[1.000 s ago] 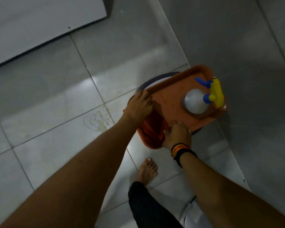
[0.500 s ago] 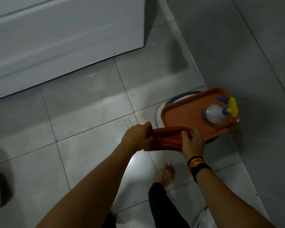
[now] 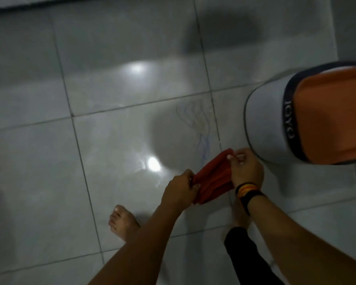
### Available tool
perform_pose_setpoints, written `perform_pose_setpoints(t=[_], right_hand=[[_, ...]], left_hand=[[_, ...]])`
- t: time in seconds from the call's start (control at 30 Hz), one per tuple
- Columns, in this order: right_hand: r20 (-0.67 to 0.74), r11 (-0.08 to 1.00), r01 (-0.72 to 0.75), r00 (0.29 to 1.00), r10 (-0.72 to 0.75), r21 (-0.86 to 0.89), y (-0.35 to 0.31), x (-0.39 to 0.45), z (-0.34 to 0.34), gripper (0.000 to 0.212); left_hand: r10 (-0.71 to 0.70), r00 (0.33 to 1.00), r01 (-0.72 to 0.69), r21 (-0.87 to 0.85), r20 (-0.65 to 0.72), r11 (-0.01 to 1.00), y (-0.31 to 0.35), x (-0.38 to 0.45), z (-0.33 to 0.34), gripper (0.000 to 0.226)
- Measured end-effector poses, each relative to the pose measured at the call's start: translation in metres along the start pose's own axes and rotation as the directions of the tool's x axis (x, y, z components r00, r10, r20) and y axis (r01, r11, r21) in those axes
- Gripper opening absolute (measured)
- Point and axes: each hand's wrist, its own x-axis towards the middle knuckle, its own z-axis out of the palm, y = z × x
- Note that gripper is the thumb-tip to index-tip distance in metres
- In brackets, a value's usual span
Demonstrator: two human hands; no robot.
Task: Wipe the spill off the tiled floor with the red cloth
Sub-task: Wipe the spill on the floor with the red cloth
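A person stands barefoot on a tiled floor (image 3: pixel 115 140), a red cloth (image 3: pixel 212 177) gripped between both hands above a faint spill (image 3: pixel 197 124).

The left hand (image 3: pixel 180 189) is closed around the cloth's near end and the right hand (image 3: pixel 246 168) pinches its far corner, fingers (image 3: pixel 234 158) curled tight, so the cloth hangs bunched in the air, clear of the tiles. The spill, which appears through the blur as thin bluish and yellowish streaks, lies just beyond the cloth beside a grout line, near a white stool (image 3: pixel 265 124) carrying an orange tray (image 3: pixel 333 114). The risks from here: a bunched cloth may smear the streaks into the grout, and a bare foot (image 3: pixel 121 223) on wet glossy tile could slip.
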Motion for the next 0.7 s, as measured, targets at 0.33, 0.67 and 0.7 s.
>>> perform_pose_setpoints(t=[0.33,0.67,0.7], right_hand=[[0.144,0.941,0.134,0.985,-0.092,-0.312,0.083,0.09,0.111,0.073],[0.029,0.795,0.237,0.963,-0.267,-0.558,0.076,0.082,0.225,0.078],[0.116,0.71,0.38,0.913,-0.391,-0.594,0.084,0.076,0.229,0.076]], left_hand=[[0.277,0.916,-0.175,0.332,-0.29,0.927,-0.078,0.137,0.05,0.065],[0.342,0.888,-0.093,0.609,-0.307,0.788,-0.136,0.218,-0.016,0.168],[0.351,0.886,-0.102,0.609,-0.304,0.786,-0.137,0.219,-0.016,0.169]])
